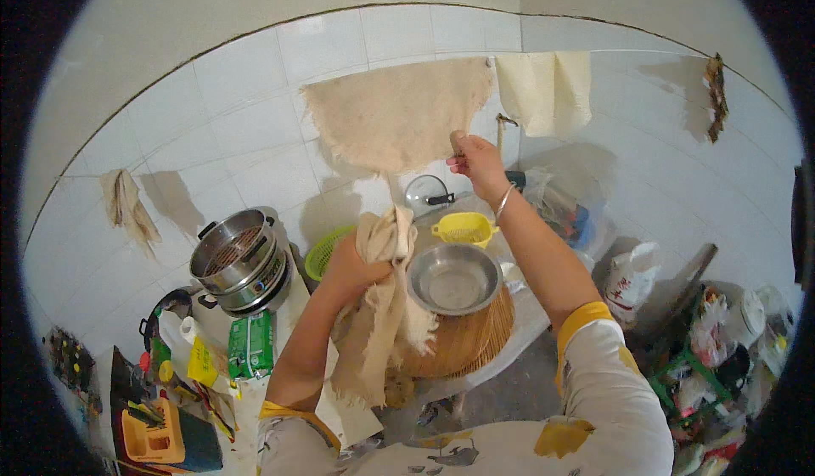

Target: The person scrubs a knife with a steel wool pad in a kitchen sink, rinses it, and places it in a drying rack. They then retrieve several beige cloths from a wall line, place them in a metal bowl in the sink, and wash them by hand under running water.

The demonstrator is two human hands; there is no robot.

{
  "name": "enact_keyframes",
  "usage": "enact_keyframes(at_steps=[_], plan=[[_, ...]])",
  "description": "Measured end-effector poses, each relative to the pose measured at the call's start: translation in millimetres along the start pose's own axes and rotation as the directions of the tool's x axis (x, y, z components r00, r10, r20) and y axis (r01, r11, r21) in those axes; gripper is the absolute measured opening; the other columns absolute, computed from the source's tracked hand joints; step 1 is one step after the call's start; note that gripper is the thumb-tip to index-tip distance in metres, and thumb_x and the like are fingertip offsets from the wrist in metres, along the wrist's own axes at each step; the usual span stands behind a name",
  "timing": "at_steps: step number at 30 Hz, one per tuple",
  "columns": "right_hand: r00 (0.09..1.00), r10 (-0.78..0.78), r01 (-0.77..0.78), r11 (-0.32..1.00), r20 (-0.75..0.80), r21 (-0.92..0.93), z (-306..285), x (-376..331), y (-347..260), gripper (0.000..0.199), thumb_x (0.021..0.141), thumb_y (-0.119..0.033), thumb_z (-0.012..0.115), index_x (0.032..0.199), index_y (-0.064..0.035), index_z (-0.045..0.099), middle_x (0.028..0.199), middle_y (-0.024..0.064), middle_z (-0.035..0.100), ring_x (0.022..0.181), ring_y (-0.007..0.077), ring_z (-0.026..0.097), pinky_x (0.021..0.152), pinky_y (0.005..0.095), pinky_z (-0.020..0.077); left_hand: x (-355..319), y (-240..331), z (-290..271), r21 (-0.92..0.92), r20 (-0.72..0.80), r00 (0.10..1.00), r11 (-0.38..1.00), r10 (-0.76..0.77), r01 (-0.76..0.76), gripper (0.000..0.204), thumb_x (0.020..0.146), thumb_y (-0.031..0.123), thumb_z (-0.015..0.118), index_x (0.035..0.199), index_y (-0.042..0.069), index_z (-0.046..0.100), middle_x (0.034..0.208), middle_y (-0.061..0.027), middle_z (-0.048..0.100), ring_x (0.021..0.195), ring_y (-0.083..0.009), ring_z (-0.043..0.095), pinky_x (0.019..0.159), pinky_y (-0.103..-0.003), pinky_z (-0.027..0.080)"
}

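Note:
My left hand (350,265) is closed around a bunched beige cloth (378,340) with frayed edges, whose ends hang down over a round slatted lid or mat (475,340). Higher up, my right hand (480,163) pinches the lower right edge of another frayed beige cloth (399,107), which hangs from a line along the tiled wall. Between my arms sits a shallow metal basin (455,281) on the slatted round. A yellow colander (465,228) stands just behind the basin, and a glass lid (427,192) leans near the wall.
At the left are a stacked metal steamer (238,251), a green packet (251,344) and an orange utensil holder (154,433). A pale yellow cloth (545,94) hangs at the right of the line. A green basket (327,253) is partly hidden by my left arm. Plastic bags (711,332) crowd the right.

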State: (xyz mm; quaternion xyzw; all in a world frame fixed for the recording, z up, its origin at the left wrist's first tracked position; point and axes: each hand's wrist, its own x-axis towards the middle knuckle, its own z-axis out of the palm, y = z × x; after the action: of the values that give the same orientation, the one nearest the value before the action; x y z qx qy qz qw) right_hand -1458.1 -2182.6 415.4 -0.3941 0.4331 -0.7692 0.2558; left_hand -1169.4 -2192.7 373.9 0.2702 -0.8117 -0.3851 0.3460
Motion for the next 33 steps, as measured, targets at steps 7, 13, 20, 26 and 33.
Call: enact_keyframes(at_steps=[7,13,20,26,33], plan=[[0.981,-0.090,0.134,0.956,0.174,-0.260,-12.6,-13.5,20.2,0.030,0.089,-0.028,0.056,0.071,-0.0031,0.053,0.052,0.0020,0.050,0.042,0.0095,0.049,0.041,0.0234,0.0392,1.7,55.7,18.4,0.677,0.272,0.941,0.654,0.202,-0.337,0.047,0.058,0.021,0.071,0.101,0.007,0.059,0.122,-0.0184,0.049,0.118,-0.0345,0.042,0.100,-0.044,0.030],[0.915,-0.247,0.357,0.862,0.317,-0.358,-31.1,-50.8,12.2,0.025,0.085,-0.020,0.059,0.070,-0.0012,0.053,0.054,0.0044,0.048,0.049,0.0113,0.046,0.045,0.0295,0.0373,34.5,78.7,71.8,0.754,0.302,0.805,0.389,0.511,-0.530,0.041,0.056,0.013,0.073,0.096,0.010,0.061,0.143,-0.0141,0.027,0.134,-0.0358,0.019,0.108,-0.053,0.013],[0.875,-0.187,0.441,0.688,0.447,-0.576,-76.7,-70.2,-10.6,0.023,0.083,-0.018,0.057,0.070,0.0013,0.052,0.061,0.0182,0.050,0.052,0.0266,0.046,0.053,0.0362,0.0393,55.5,78.6,104.2,0.698,0.436,0.699,0.277,0.567,-0.660,0.037,0.059,0.006,0.068,0.096,0.007,0.061,0.139,-0.0089,0.036,0.131,-0.0269,0.028,0.108,-0.049,0.017],[0.859,-0.320,0.492,0.734,0.400,-0.469,-83.4,-89.9,-18.8,0.020,0.084,-0.014,0.050,0.073,0.0024,0.053,0.065,0.0195,0.053,0.056,0.0233,0.052,0.057,0.0378,0.0420,54.9,72.9,107.1,0.617,0.336,0.610,0.322,0.717,-0.718,0.040,0.061,0.003,0.064,0.100,0.003,0.059,0.120,-0.0104,0.053,0.118,-0.0270,0.043,0.100,-0.044,0.031],[0.995,0.091,-0.094,0.993,-0.052,-0.075,-111.2,-102.1,-44.6,0.040,0.090,-0.040,0.047,0.109,-0.0051,0.050,0.090,0.0082,0.060,0.062,0.0164,0.056,0.051,0.0275,0.0466,36.7,78.2,103.1,0.585,0.137,0.619,0.441,0.774,-0.681,0.051,0.061,0.006,0.066,0.109,0.000,0.054,0.105,-0.0175,0.054,0.102,-0.0357,0.049,0.091,-0.045,0.038]])
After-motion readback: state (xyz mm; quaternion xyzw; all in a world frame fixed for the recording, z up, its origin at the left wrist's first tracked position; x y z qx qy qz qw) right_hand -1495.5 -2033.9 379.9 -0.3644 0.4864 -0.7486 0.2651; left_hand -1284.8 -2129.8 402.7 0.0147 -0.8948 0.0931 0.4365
